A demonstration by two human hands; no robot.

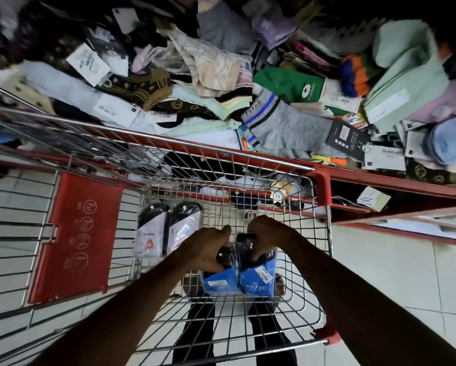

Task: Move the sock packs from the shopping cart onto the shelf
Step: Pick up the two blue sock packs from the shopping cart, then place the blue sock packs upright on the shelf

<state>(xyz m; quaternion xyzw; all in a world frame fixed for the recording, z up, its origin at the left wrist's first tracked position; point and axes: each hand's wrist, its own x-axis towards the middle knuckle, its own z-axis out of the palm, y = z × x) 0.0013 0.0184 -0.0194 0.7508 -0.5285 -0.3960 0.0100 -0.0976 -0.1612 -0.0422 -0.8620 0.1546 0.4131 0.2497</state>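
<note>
Both my hands reach down into the wire shopping cart [311,307]. My left hand [208,247] grips the dark top of a blue sock pack [219,282]. Beside it, my right hand [269,232] grips the top of a second blue pack [258,282] marked Jockey. The two packs stand side by side, touching. Two white-and-black sock packs [166,231] lean against the cart's left inner wall. Beyond the cart, the red-edged shelf [380,178] is heaped with loose socks [287,128] and tagged pairs.
The cart's red child-seat flap [76,236] lies to the left. A lower red shelf level [395,207] holds a paper tag at right. White tiled floor [395,273] shows on the right, and my dark trouser legs [197,336] show through the cart's bottom.
</note>
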